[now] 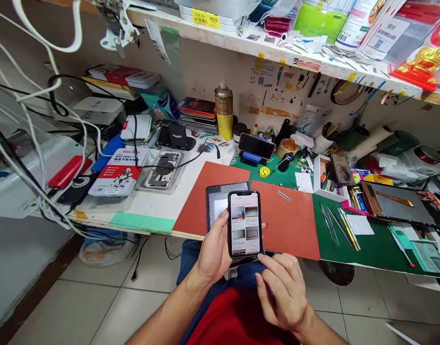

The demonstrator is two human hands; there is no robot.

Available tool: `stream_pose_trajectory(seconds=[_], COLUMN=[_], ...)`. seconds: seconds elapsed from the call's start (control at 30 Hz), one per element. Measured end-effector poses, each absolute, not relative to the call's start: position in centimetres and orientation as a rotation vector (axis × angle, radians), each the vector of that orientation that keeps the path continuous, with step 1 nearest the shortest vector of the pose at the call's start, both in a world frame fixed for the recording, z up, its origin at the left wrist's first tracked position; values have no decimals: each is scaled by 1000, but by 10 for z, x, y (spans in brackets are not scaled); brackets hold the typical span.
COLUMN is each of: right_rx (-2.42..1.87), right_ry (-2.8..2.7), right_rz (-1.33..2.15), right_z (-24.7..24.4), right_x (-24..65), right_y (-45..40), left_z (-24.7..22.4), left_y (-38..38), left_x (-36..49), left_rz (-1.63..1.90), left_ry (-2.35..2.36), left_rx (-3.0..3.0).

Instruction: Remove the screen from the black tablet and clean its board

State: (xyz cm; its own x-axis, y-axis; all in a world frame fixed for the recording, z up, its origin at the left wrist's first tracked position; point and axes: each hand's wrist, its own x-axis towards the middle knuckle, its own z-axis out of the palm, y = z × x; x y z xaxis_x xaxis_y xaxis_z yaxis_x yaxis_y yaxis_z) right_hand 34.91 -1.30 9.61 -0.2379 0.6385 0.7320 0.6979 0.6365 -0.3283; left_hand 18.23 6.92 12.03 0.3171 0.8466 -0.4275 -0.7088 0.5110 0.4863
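- We have the phone [244, 224] in our left hand [215, 256], the thumb along its left edge and a fingertip showing past its right edge; that hand is closed around it.
- The phone sits in front of our body, near the table edge, its lit screen turned up towards us.
- Its long axis runs away from our body, almost straight, with the bottom end nearest us.
- Our right hand [283, 290] holds nothing that we can see: its fingers are loosely curled, the thumb apart, the index finger leading.
- From that hand, the phone lies forward and to the left. The index fingertip is right by its lower right corner; we cannot tell whether they touch.
- So the left hand bears the phone, while the right is the free one, with the screen just beyond its fingertip.
- Behind the phone we see a tablet [216, 194], partly covered, over the red mat [286, 220].
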Motion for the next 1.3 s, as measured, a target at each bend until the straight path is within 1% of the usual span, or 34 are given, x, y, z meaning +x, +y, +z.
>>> stream_pose_trajectory(seconds=[0.33, 0.57, 1.03, 1.3], right_rx=[-980, -1045, -1051, -1111], right_ry=[-2024, -1965, -2004, -1976], right_rz=[-49, -118, -79, -21], right_z=[96, 106, 104, 108], right_x=[346, 346, 353, 358], right_y=[-8, 10, 1, 8], left_z=[118, 116, 116, 120], left_y=[69, 63, 61, 61], left_x=[181, 184, 184, 188], left_rz=[1025, 1017, 981, 1027], left_ry=[716, 696, 698, 750], left_rx=[266, 275, 267, 216])
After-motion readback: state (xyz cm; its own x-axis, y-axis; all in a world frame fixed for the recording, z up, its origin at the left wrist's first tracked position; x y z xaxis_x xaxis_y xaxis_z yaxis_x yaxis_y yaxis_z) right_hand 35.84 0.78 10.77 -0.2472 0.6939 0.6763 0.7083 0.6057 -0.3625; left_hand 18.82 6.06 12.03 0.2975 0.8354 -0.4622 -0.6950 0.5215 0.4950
